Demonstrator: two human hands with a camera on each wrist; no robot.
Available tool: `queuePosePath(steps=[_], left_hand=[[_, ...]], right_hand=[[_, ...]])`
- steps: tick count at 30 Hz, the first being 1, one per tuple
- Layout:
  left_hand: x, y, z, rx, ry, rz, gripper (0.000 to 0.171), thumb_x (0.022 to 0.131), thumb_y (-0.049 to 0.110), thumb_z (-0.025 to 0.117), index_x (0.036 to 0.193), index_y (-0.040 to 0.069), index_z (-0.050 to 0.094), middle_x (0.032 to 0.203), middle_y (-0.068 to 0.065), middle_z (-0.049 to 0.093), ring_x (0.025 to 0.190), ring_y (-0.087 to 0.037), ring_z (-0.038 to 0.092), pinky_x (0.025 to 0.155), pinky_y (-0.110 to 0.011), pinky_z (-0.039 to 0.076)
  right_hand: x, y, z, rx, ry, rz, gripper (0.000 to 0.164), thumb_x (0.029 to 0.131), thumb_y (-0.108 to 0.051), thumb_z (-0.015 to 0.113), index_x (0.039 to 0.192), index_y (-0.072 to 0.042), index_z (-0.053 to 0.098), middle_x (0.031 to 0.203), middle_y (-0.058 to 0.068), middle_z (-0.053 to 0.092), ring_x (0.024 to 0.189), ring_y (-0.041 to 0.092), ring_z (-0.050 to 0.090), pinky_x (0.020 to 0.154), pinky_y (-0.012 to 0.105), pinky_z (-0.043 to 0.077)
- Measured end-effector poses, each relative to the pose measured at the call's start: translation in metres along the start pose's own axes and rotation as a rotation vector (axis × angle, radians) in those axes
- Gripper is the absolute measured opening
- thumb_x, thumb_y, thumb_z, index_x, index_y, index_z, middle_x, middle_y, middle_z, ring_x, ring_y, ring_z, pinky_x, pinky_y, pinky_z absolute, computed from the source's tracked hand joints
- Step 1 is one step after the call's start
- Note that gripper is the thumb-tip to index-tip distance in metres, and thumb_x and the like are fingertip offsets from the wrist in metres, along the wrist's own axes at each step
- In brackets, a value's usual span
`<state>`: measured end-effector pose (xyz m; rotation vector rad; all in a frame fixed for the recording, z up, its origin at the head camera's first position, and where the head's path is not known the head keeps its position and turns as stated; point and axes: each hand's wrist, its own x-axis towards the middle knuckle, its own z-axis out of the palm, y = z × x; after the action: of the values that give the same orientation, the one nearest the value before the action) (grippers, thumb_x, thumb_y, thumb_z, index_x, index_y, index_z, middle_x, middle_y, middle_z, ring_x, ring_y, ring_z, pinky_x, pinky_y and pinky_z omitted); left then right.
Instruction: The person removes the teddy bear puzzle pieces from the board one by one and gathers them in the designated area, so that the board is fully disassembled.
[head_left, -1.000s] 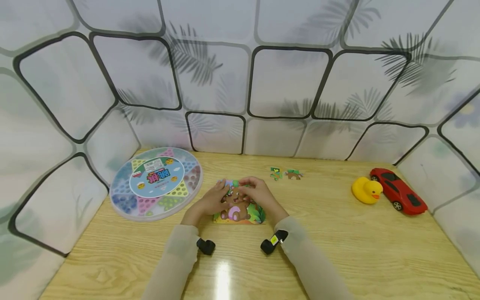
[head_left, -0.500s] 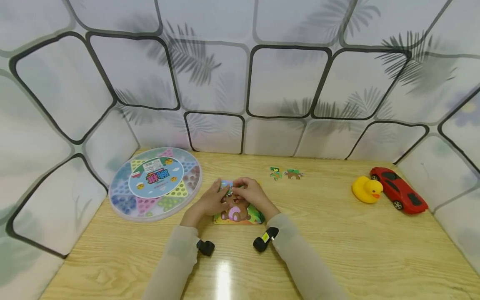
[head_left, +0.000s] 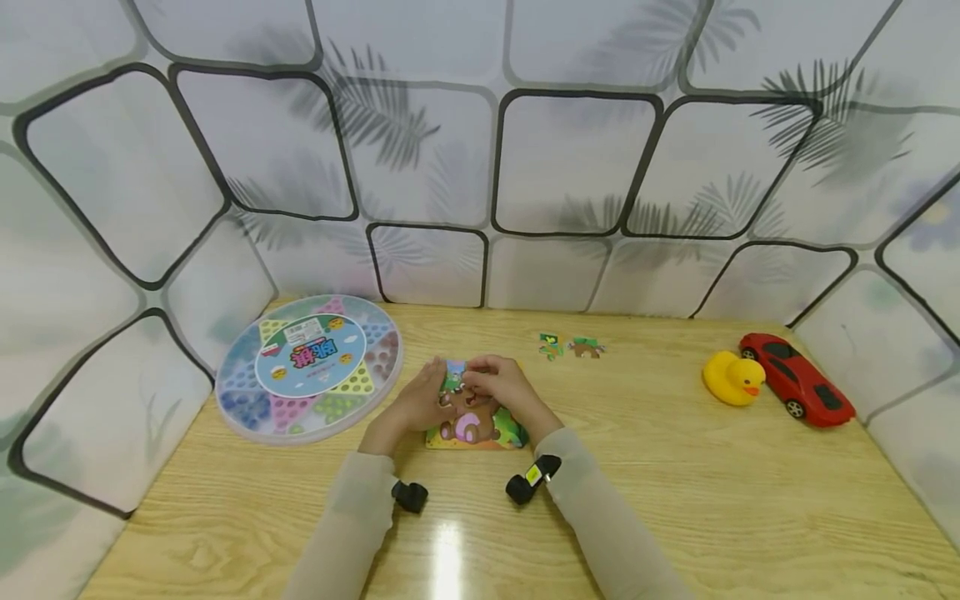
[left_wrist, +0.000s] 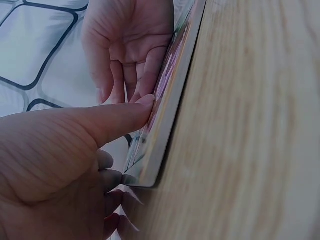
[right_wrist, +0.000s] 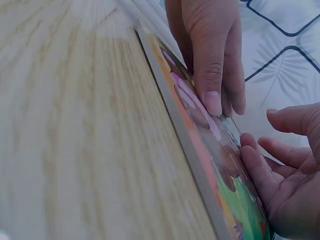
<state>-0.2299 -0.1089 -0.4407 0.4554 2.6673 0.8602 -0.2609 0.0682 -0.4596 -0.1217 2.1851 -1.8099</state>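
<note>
A bear jigsaw puzzle lies flat on the table between both hands. My left hand rests along its left side, fingers extended; in the left wrist view the thumb touches the picture and the fingers lie by the board's edge. My right hand is over the upper right part, covering some of the bear's face. In the right wrist view its fingers are loosely bent on the picture, the thumb held off it, with nothing between them.
Two loose puzzle pieces lie behind the board, to the right. A round Chinese checkers board is at the left. A yellow rubber duck and red toy car stand at the right. A patterned curtain encloses the back.
My right hand has shifted slightly left across the puzzle, most of it in the first half second. The left hand stays along the left edge. The loose pieces have not moved.
</note>
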Motion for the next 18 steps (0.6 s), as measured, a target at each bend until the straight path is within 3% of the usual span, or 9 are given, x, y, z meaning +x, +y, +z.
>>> queuePosePath(steps=[9, 18], left_hand=[[0.0026, -0.0032, 0.0026, -0.039, 0.03, -0.021, 0.099, 0.086, 0.024, 0.068, 0.147, -0.009, -0.003, 0.152, -0.03, 0.01, 0.142, -0.04, 0.011, 0.113, -0.049, 0.017], [0.0045, -0.0059, 0.0041, -0.036, 0.025, -0.017, 0.099, 0.086, 0.025, 0.067, 0.147, -0.008, -0.004, 0.152, -0.031, 0.01, 0.141, -0.041, 0.011, 0.113, -0.051, 0.017]], right_hand=[[-0.0008, -0.0024, 0.0014, 0.02, 0.035, 0.007, 0.039, 0.089, -0.014, 0.065, 0.125, 0.001, 0.059, 0.113, 0.014, 0.064, 0.092, 0.02, 0.066, 0.079, 0.03, 0.055], [0.0009, -0.005, 0.0034, -0.028, 0.015, 0.012, 0.042, 0.093, -0.016, 0.061, 0.129, 0.003, 0.054, 0.12, 0.018, 0.061, 0.096, 0.023, 0.065, 0.078, 0.03, 0.055]])
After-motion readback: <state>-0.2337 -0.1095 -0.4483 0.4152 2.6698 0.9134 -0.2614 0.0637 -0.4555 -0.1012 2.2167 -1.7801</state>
